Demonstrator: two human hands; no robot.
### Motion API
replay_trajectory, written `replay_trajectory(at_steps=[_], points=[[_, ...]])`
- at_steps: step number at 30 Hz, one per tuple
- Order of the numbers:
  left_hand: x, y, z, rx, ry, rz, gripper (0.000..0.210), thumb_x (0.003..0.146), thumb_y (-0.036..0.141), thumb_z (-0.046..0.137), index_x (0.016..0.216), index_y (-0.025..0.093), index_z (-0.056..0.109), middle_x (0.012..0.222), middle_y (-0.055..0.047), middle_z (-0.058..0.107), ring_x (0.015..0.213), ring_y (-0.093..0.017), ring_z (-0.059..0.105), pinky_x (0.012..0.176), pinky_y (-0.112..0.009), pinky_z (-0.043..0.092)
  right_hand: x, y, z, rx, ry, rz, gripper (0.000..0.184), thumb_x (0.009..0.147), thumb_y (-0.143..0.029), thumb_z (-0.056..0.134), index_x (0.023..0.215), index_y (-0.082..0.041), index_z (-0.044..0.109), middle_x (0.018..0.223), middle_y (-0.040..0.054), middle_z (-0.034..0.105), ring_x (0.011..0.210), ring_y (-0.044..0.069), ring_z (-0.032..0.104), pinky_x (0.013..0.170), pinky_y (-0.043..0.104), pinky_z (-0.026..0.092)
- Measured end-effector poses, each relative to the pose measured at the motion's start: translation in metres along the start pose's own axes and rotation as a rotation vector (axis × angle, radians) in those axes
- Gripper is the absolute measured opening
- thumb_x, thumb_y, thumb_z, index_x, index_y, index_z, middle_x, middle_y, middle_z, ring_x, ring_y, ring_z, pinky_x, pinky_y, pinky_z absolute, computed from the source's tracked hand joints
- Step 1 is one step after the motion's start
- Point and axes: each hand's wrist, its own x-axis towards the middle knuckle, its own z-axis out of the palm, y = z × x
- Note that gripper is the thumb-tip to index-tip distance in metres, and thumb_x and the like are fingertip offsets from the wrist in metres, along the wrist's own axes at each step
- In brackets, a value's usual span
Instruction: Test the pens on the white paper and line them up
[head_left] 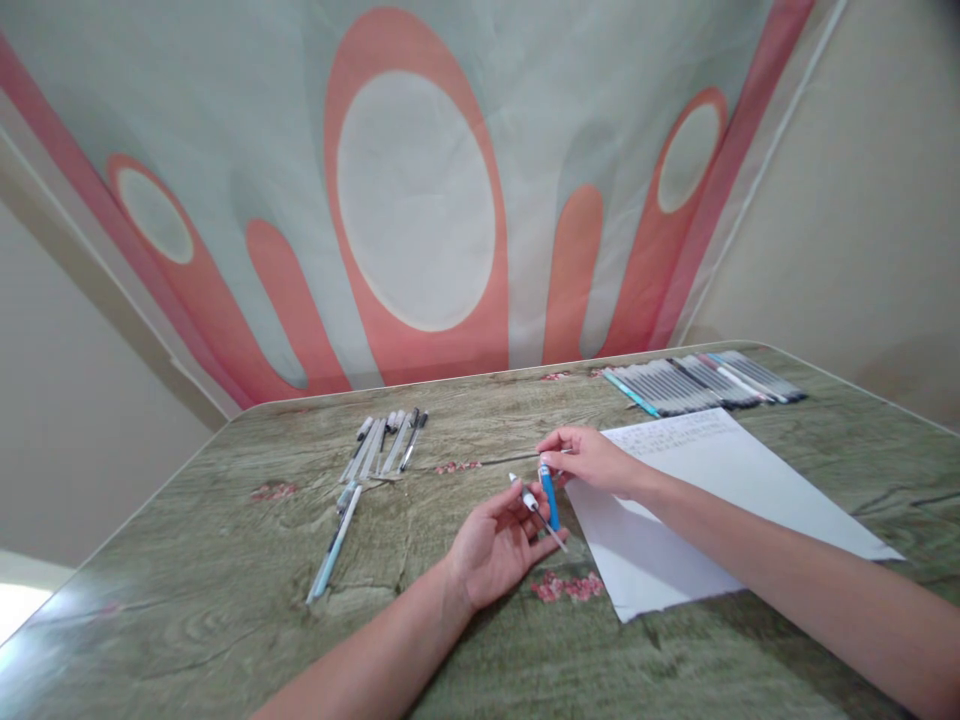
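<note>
My left hand is turned palm up, its fingers curled around a slim pen part with a white end and a thin rod running down past the fingers. Upright beside it stands a blue pen, its lower end at my left fingertips. Thumb and fingers of my right hand pinch the top of the blue pen. Whether the left fingers also grip the blue pen I cannot tell. Under my right forearm lies a white paper sheet with lines of handwriting along its far edge.
A row of several pens and refills lies at the back right of the wood-patterned table. To the left is a group of several pens. Nearer, light blue pens lie together. A patterned red and grey sheet hangs behind the table.
</note>
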Motion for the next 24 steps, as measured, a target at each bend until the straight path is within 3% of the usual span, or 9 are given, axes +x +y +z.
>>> replay_trajectory(at_steps=[10, 17, 20, 24], points=[[0.002, 0.003, 0.000, -0.004, -0.019, 0.103, 0.017, 0.084, 0.020, 0.048, 0.087, 0.008, 0.059, 0.083, -0.007, 0.063, 0.076, -0.012, 0.060, 0.087, -0.029, 0.044, 0.002, 0.003, 0.008, 0.131, -0.058, 0.071, 0.024, 0.070, -0.029, 0.066, 0.085, -0.013, 0.057, 0.070, 0.0014, 0.063, 0.061, 0.010, 0.058, 0.054, 0.023, 0.050], [-0.002, 0.004, 0.005, 0.010, -0.036, 0.138, 0.018, 0.085, 0.021, 0.045, 0.087, 0.009, 0.059, 0.082, -0.006, 0.063, 0.075, -0.013, 0.060, 0.091, -0.036, 0.043, 0.004, 0.006, 0.015, 0.165, -0.086, 0.087, 0.024, 0.069, -0.030, 0.066, 0.083, -0.014, 0.056, 0.064, -0.0002, 0.062, 0.055, 0.010, 0.057, 0.051, 0.023, 0.050], [-0.004, 0.003, 0.007, 0.027, -0.037, 0.148, 0.019, 0.085, 0.020, 0.045, 0.085, 0.009, 0.059, 0.081, -0.005, 0.061, 0.070, -0.010, 0.059, 0.091, -0.035, 0.043, 0.006, 0.007, 0.012, 0.172, -0.051, 0.101, 0.023, 0.068, -0.030, 0.066, 0.083, -0.014, 0.057, 0.068, 0.0015, 0.063, 0.059, 0.011, 0.058, 0.051, 0.022, 0.049], [-0.004, 0.002, 0.008, 0.032, -0.031, 0.160, 0.018, 0.085, 0.019, 0.045, 0.084, 0.008, 0.059, 0.080, -0.005, 0.060, 0.066, -0.009, 0.057, 0.089, -0.034, 0.045, 0.013, 0.008, 0.005, 0.188, 0.104, 0.084, 0.021, 0.069, -0.028, 0.065, 0.083, -0.014, 0.057, 0.069, 0.0033, 0.063, 0.063, 0.012, 0.060, 0.051, 0.022, 0.049]])
